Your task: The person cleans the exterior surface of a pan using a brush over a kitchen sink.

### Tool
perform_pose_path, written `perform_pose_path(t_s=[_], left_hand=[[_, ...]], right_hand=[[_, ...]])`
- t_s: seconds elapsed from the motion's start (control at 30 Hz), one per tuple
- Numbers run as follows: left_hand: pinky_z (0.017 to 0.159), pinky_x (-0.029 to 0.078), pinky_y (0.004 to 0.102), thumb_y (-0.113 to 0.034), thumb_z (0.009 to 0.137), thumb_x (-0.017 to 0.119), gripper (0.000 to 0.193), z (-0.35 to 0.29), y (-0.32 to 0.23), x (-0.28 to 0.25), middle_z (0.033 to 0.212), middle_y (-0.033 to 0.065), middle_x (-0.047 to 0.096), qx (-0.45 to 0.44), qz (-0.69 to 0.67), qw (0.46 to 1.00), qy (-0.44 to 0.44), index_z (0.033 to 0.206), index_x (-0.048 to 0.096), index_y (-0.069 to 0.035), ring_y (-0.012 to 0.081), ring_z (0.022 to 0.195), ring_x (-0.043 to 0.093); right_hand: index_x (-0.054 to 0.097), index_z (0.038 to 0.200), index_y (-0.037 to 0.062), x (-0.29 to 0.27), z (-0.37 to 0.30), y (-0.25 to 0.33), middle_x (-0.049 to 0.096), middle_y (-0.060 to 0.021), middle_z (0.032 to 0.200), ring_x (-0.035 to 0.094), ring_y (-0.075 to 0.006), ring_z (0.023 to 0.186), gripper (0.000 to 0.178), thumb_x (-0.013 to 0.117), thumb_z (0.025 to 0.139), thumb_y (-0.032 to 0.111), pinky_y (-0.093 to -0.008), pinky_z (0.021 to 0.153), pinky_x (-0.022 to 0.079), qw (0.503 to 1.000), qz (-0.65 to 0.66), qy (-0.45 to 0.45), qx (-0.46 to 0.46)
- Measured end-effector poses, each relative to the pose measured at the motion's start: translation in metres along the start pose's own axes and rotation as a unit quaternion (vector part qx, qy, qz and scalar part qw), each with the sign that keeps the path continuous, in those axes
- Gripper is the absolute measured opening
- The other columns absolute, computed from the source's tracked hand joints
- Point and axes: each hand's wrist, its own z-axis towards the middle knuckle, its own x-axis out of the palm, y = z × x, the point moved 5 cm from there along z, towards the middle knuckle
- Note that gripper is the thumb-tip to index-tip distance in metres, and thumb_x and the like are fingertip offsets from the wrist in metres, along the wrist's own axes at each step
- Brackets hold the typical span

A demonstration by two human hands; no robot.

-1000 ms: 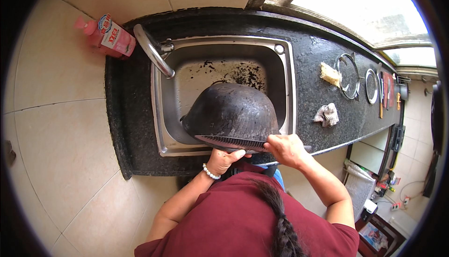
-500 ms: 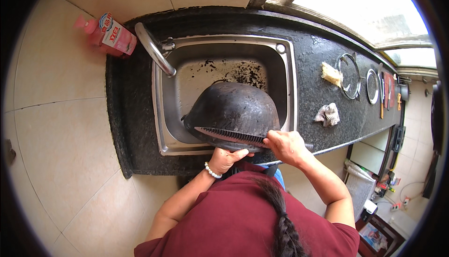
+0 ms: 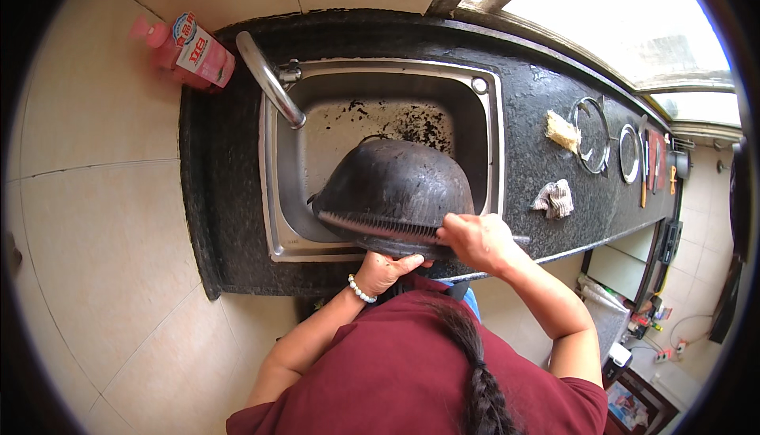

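Note:
A blackened round-bottomed wok (image 3: 404,178) rests upside down and tilted in the steel sink (image 3: 496,150). My left hand (image 3: 385,271), with a beaded bracelet at the wrist, grips the wok's near rim, thumb on the outside and fingers partly hidden beneath. In my right hand (image 3: 480,239) is a long serrated blade (image 3: 376,224), its teeth on the far side. The blade lies across the wok's near flank and points left; its other end sticks out past my right hand. Dark flakes (image 3: 423,122) are scattered over the sink floor beyond the wok.
A curved faucet (image 3: 269,79) reaches over the sink's left side, with a pink pump bottle (image 3: 202,56) behind it. Right of the sink lie a crumpled cloth (image 3: 554,200), a yellowish scrubber (image 3: 561,131), a metal ring (image 3: 607,138) and, farther off, several knives beside a reddish board (image 3: 655,150).
My right hand has slid the serrated blade a little to the left along the wok. My left hand keeps its hold on the rim, and the wok stays in place.

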Motion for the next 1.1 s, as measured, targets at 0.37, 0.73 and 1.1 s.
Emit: perform_pose_path(t_s=[0.37,0.73,1.1], left_hand=[[0.082,0.053,0.0319,0.003,0.084,0.059,0.029,0.001,-0.007,0.003,0.103,0.0123,0.064,-0.002,0.022,1.000,0.013,0.112,0.055,0.004,0.0194,0.088,0.064],[0.078,0.056,0.0381,0.003,0.080,0.061,0.037,-0.003,0.002,-0.011,0.108,0.0155,0.061,0.021,-0.006,1.000,-0.008,0.115,0.051,0.004,0.0250,0.090,0.064],[0.078,0.056,0.0376,0.004,0.080,0.060,0.035,-0.005,-0.004,-0.009,0.106,0.0152,0.062,0.040,-0.019,0.999,-0.004,0.115,0.052,0.003,0.0248,0.092,0.063]], right_hand=[[0.049,0.075,0.0081,0.011,-0.015,0.000,0.059,-0.0094,0.064,0.061,-0.0315,0.058,0.025,0.056,0.088,0.028,-0.0421,0.049,0.048,0.995,0.030,-0.046,-0.086],[0.046,0.073,0.0090,0.020,-0.025,-0.033,0.054,-0.0087,0.064,0.059,-0.0309,0.057,0.025,0.060,0.085,0.025,-0.0411,0.048,0.045,0.986,0.022,-0.128,-0.109],[0.046,0.072,0.0088,0.031,-0.024,-0.055,0.054,-0.0083,0.062,0.058,-0.0294,0.055,0.024,0.061,0.083,0.023,-0.0394,0.047,0.045,0.976,0.034,-0.187,-0.104]])
